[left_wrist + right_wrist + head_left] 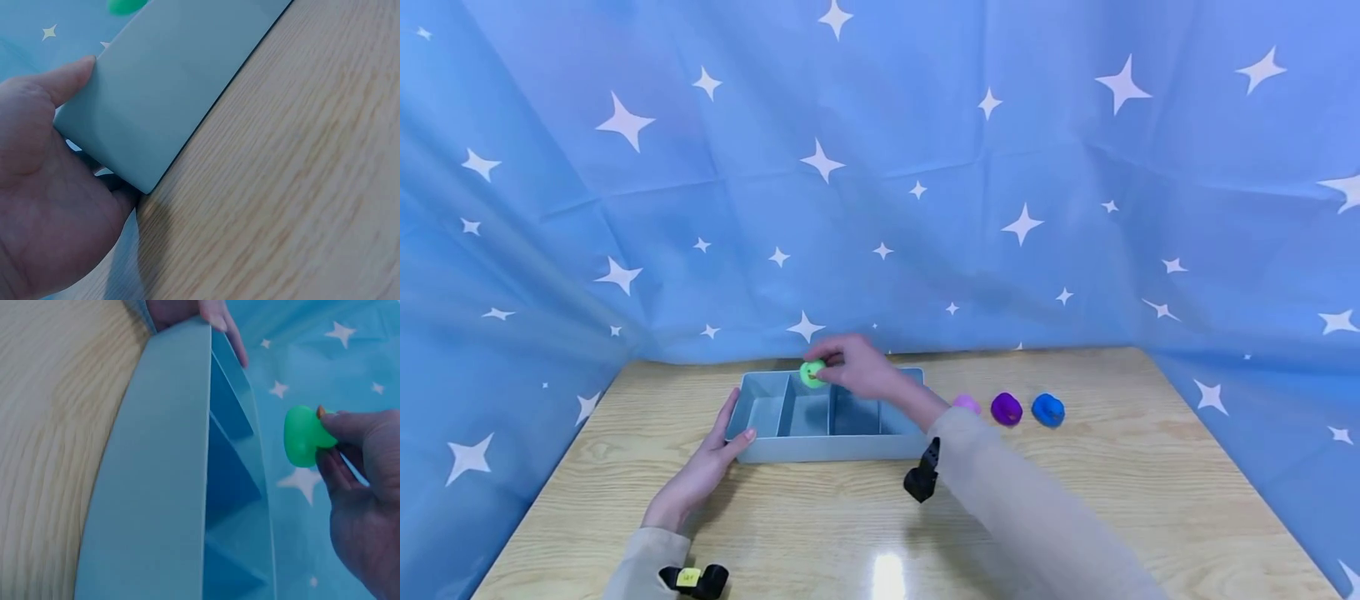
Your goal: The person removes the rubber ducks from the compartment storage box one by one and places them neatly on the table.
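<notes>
My right hand (pixel 859 367) pinches a small green rubber duck (pixel 811 374) with an orange beak between thumb and fingertips, above the back of a grey-blue divided box (pixel 827 450). In the right wrist view the duck (pixel 302 435) appears off the box's far side, held by the right hand (pixel 369 469). At the box's left end, my left hand (pixel 707 462) grips the corner, thumb at the front rim and fingers along the end wall. The left wrist view shows that hand (pixel 50 162) against the box's long wall (pixel 150 94). Part of the box's right end is hidden by my right forearm.
Right of the box, a pink duck (pixel 967 403), partly covered by my sleeve, a purple duck (pixel 1006 409) and a blue duck (pixel 1048 410) stand in a row on the wooden table (pixel 820 517). A blue star-patterned curtain (pixel 880 208) rises behind and beside the table.
</notes>
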Demonstrator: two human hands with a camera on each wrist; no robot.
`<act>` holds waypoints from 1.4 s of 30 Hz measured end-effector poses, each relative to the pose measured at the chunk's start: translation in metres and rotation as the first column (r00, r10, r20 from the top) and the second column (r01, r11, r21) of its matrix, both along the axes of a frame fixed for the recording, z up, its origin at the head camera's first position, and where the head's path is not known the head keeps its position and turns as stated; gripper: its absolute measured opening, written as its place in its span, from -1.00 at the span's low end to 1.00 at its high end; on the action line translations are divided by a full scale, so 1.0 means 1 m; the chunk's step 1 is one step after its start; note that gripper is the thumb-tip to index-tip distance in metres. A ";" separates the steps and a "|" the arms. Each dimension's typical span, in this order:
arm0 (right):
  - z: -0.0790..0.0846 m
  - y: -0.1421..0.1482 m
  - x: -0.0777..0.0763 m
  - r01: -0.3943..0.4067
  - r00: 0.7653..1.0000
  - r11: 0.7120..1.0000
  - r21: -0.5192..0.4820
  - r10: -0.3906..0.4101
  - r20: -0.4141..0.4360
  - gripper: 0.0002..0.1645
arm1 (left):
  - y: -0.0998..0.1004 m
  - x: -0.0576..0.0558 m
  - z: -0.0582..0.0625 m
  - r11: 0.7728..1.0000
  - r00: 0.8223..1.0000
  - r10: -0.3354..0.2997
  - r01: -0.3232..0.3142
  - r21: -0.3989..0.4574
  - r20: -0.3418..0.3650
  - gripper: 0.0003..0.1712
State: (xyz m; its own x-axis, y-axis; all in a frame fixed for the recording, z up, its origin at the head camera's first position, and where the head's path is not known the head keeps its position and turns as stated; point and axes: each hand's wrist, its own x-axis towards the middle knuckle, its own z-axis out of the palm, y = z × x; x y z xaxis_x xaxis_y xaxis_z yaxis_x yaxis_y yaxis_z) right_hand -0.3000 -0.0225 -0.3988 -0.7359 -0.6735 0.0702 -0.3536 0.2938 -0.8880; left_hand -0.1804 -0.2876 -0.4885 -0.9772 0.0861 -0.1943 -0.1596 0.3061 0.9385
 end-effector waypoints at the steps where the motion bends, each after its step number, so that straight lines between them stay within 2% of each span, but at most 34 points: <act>1: 0.000 0.007 -0.001 0.009 1.000 1.000 -0.002 -0.009 0.002 -0.63 | 0.001 -0.001 0.000 1.000 1.000 -0.005 0.005 0.001 -0.001 -0.06; 4: 0.000 0.028 -0.003 0.025 1.000 1.000 0.009 -0.025 -0.004 -0.64 | 0.002 0.000 0.000 1.000 1.000 -0.013 0.013 -0.002 -0.001 -0.06; 9: 0.002 0.064 -0.006 0.032 0.998 0.999 0.036 -0.029 -0.064 -0.64 | 0.002 0.005 0.001 1.000 1.000 -0.007 0.007 -0.016 -0.016 -0.06; 15: 0.007 0.118 -0.009 0.084 0.987 0.996 0.016 -0.081 -0.142 -0.65 | 0.004 0.005 0.001 1.000 0.999 -0.017 0.018 0.011 -0.032 -0.07; 20: 0.015 0.164 -0.005 0.152 0.979 0.988 -0.015 -0.153 -0.133 -0.60 | 0.005 0.006 0.001 1.000 1.000 -0.013 0.013 0.016 -0.013 -0.07; 27: 0.019 0.223 0.001 0.294 0.944 0.955 0.046 -0.282 -0.172 -0.58 | 0.003 0.005 0.003 1.000 1.000 -0.018 0.018 -0.013 0.000 -0.07; 31: 0.020 0.251 0.006 0.346 0.923 0.938 0.033 -0.334 -0.190 -0.60 | 0.002 0.004 0.004 1.000 1.000 -0.017 0.018 -0.021 0.011 -0.08; 36: 0.018 0.281 0.014 0.396 0.894 0.917 0.047 -0.373 -0.246 -0.61 | 0.002 0.004 0.004 0.999 1.000 -0.023 0.023 -0.025 0.003 -0.07; 42: 0.012 0.309 0.021 0.468 0.855 0.870 0.158 -0.401 -0.329 -0.62 | 0.002 0.004 0.004 0.999 1.000 -0.029 0.029 -0.024 -0.002 -0.07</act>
